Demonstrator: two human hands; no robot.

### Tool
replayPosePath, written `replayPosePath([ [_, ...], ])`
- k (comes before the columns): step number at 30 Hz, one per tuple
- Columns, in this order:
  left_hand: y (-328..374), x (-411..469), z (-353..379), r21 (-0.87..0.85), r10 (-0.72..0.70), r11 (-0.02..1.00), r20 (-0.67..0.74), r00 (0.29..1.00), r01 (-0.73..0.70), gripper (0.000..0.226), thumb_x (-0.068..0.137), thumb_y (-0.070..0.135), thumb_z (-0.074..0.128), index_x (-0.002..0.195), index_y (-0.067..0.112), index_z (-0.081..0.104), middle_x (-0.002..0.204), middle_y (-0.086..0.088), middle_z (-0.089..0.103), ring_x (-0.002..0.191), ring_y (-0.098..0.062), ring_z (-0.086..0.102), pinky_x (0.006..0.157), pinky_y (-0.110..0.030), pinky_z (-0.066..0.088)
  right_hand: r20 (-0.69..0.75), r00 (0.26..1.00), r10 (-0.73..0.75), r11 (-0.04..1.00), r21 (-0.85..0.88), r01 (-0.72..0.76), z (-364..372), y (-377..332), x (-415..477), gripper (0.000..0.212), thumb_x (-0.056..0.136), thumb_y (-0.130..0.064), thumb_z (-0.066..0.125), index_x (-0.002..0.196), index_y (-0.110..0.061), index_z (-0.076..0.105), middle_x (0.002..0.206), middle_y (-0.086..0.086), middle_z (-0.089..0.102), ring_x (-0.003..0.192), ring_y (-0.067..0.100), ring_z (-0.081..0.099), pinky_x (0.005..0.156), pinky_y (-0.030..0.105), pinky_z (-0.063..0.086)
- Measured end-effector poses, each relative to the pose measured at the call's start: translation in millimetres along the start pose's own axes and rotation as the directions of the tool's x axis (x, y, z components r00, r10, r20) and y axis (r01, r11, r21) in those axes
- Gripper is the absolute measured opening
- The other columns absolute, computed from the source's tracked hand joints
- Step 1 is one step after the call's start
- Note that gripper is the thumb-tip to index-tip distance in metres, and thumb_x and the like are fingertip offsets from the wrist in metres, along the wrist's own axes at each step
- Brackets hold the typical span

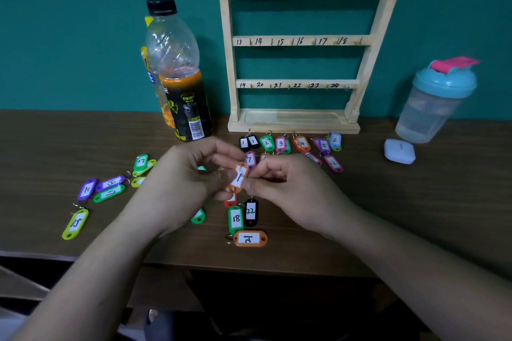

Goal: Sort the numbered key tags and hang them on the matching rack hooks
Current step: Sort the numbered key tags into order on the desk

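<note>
Pinching orange tag (238, 178) with fingers of left hand (177, 177) and right hand (288, 185); turn label upright, read full number before placing on counter (388, 202).

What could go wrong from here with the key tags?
1. Left hand and right hand pinch the orange key tag; fingers cover part of its label, so the number may be misread.
2. The lower orange tag lies near the front edge of the table, between the forearms; a sweep could knock it off.
3. The drink bottle stands close beside the wooden rack; reaching for its left hooks might tip it.
</note>
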State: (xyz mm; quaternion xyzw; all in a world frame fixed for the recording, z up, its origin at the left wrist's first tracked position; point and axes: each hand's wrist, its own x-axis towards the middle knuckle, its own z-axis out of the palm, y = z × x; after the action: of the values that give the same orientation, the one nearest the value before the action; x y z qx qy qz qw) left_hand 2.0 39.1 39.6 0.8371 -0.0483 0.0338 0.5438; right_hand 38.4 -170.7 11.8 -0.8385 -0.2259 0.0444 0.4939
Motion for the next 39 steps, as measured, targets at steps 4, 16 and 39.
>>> replayPosePath([
  [4, 3, 1, 12, 0.039, 0.021, 0.999, 0.002, 1.0, -0.021, 0.028, 0.097, 0.0, 0.071, 0.11, 0.025, 0.075, 0.1, 0.004, 0.078, 0.075, -0.014, 0.077, 0.065, -0.029, 0.065, -0.043, 0.999, 0.011, 1.0, 0.001, -0.01, -6, 1, 0, 0.007, 0.095, -0.031, 0.079, 0.094, -0.023, 0.078, 0.088, -0.01, 0.079, 0.086, 0.004, 0.073, 0.086, 0.038, 0.059],
  [16, -4, 12, 13, 0.288, 0.09, 0.953, 0.024, 0.996, -0.093, 0.026, 0.096, 0.013, 0.075, 0.11, 0.036, 0.072, 0.096, 0.018, 0.079, 0.086, -0.004, 0.074, 0.089, -0.04, 0.059, -0.314, 0.942, 0.118, 0.962, -0.201, -0.187, -84, 51, 29, 0.005, 0.095, -0.025, 0.078, 0.096, -0.029, 0.081, 0.093, -0.015, 0.077, 0.088, -0.001, 0.07, 0.082, 0.033, 0.059],
  [39, -9, 10, -2, 0.47, 0.029, 0.878, 0.125, 0.992, -0.085, 0.014, 0.091, 0.026, 0.081, 0.096, 0.038, 0.076, 0.087, 0.027, 0.074, 0.09, 0.005, 0.065, 0.077, -0.018, 0.05, -0.299, 0.947, 0.115, 0.855, -0.456, -0.247, -86, 48, 30, 0.008, 0.101, -0.033, 0.071, 0.104, -0.03, 0.077, 0.099, -0.008, 0.072, 0.082, 0.001, 0.06, 0.06, 0.02, 0.038],
])
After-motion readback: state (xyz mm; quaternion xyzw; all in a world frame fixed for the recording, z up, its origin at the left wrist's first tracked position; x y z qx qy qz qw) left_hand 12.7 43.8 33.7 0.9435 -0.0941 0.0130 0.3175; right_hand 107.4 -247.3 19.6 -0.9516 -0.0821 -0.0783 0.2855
